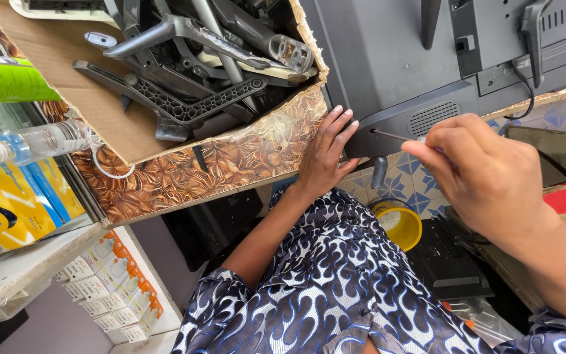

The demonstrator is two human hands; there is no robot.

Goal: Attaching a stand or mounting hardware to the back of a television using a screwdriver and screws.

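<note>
Screwdriver (397,136) in right hand (486,177), left hand (325,154) steadying grey panel (375,72)

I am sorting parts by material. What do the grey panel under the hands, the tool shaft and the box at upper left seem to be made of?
The grey panel looks like matte moulded plastic: it has a moulded vent grille. The tool shaft, held by the right hand, seems thin dark metal. The box is brown cardboard with torn, fibrous edges. The left hand rests on the panel's corner.
</note>
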